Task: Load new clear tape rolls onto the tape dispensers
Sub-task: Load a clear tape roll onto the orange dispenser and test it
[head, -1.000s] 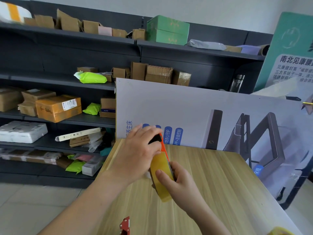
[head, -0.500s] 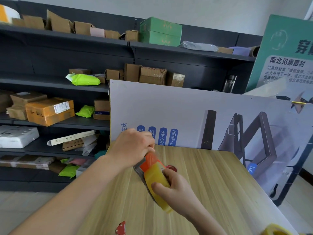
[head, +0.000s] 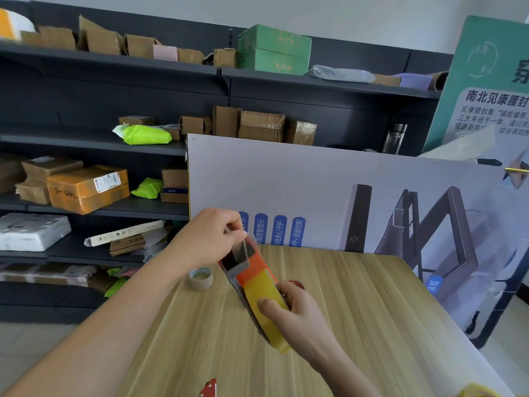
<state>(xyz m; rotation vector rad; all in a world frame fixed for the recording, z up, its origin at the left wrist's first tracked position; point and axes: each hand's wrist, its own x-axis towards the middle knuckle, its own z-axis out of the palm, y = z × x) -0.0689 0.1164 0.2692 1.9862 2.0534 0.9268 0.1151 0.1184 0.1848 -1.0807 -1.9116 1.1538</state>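
Observation:
My right hand (head: 297, 313) grips a yellowish clear tape roll (head: 264, 293) seated in an orange tape dispenser (head: 247, 266), held tilted above the wooden table (head: 357, 325). My left hand (head: 210, 239) pinches the loose end of the tape (head: 242, 249) at the dispenser's grey front end, fingers closed on the strip. An empty brown cardboard tape core (head: 201, 277) lies on the table just left of the dispenser. A small red round part (head: 297, 283) shows behind my right hand.
A red dispenser piece (head: 209, 388) sits at the table's near edge. Another yellow tape roll (head: 481, 391) peeks in at the bottom right. A large printed board (head: 329, 190) stands along the table's far side. Dark shelves (head: 114, 204) with cardboard boxes fill the left and back.
The dispenser has tilted over and dropped lower. My left hand moved from covering its top to pinching the tape end at the front. The cardboard core is now uncovered.

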